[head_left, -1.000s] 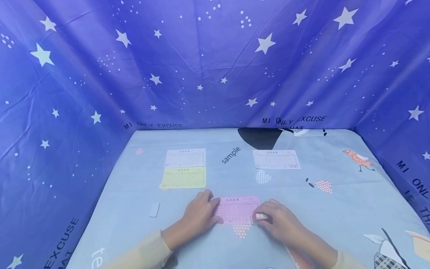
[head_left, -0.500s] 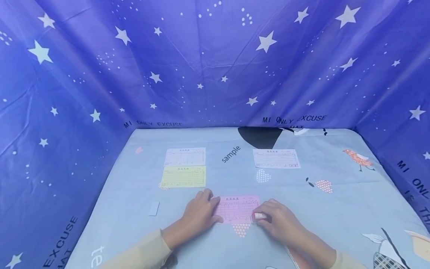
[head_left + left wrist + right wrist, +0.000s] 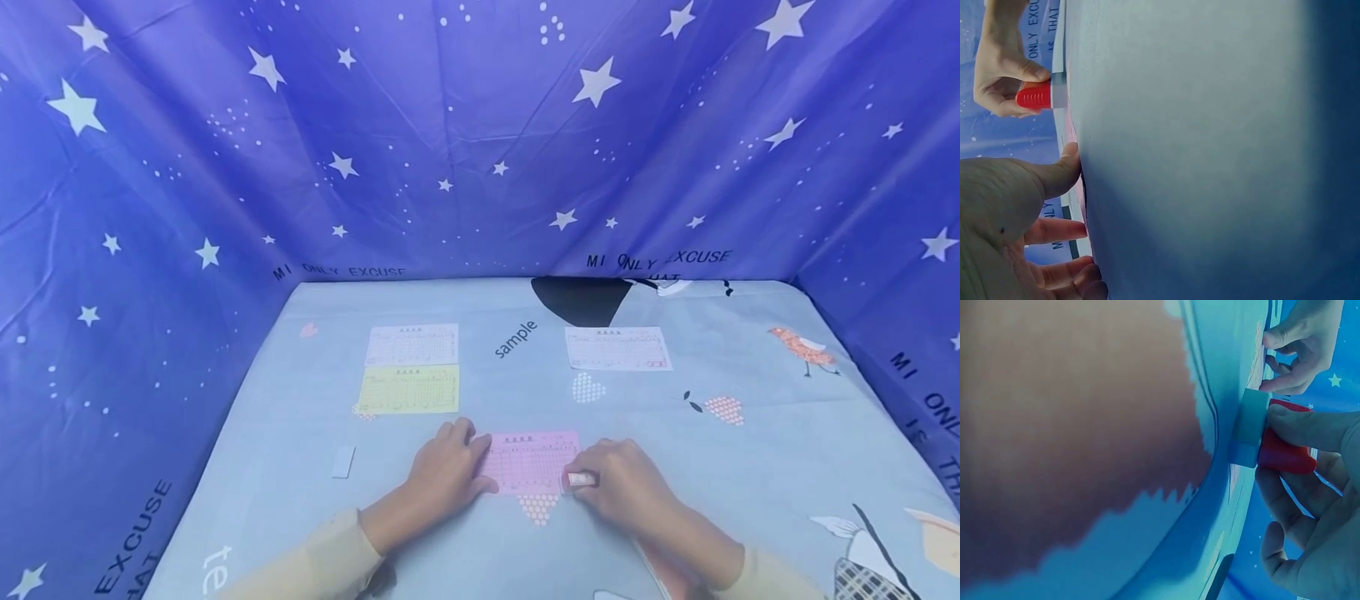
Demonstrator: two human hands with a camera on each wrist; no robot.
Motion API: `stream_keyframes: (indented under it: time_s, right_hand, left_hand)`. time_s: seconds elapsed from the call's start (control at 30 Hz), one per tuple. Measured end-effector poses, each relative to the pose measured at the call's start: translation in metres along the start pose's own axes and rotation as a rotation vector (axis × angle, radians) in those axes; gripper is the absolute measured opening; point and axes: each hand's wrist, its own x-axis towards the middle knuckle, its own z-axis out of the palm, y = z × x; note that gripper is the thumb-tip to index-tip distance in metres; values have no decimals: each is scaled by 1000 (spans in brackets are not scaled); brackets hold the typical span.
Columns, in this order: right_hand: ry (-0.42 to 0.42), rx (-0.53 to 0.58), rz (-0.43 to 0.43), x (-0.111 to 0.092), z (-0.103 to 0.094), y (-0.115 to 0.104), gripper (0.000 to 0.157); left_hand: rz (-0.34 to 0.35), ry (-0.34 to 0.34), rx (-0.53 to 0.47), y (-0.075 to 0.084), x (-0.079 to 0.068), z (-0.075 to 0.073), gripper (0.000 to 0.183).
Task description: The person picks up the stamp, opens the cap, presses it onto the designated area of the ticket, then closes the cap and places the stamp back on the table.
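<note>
A pink printed slip (image 3: 528,462) lies flat in front of me, its ruled grid facing up. My left hand (image 3: 446,467) presses on its left edge with spread thumb and fingers, the thumb at the lower corner. At the lower right corner my right hand (image 3: 626,482) grips a red stamp (image 3: 581,479) between thumb and fingers. In the left wrist view the stamp (image 3: 1035,96) has a pale block-like base pointing at the slip. The right wrist view shows the thumb on its red body (image 3: 1288,447), with the base down at the paper; its printing face is hidden.
Farther back on the left, a white slip (image 3: 412,344) lies above a yellow-green slip (image 3: 409,389). Another white slip (image 3: 619,347), with a small red mark, lies at back right. A small pale rectangular piece (image 3: 343,462) sits left of my left hand. Starry purple cloth (image 3: 450,125) encloses the table.
The right hand's knuckles have risen and shifted slightly inward over the stamp, which stays at the same corner of the slip. The left hand holds its place. The head view has shifted slightly.
</note>
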Motion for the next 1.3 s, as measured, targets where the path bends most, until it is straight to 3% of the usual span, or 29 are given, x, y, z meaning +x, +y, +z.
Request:
stream_keyframes:
  time_s: [0.13, 0.5, 0.77, 1.17, 1.3]
  right_hand:
    - [2, -7, 26, -1, 1, -2, 25]
    - [14, -30, -6, -3, 0, 1, 26]
    - [-26, -14, 83, -9, 3, -5, 23]
    - [128, 116, 155, -19, -14, 2, 34]
    - [181, 113, 150, -21, -20, 7, 36]
  left_hand:
    - [2, -3, 2, 0, 0, 0, 72]
    - [5, -23, 2, 3, 3, -1, 71]
    - [2, -75, -7, 5, 3, -8, 69]
    - [8, -87, 14, 6, -1, -5, 76]
    - [15, -69, 23, 7, 1, -3, 76]
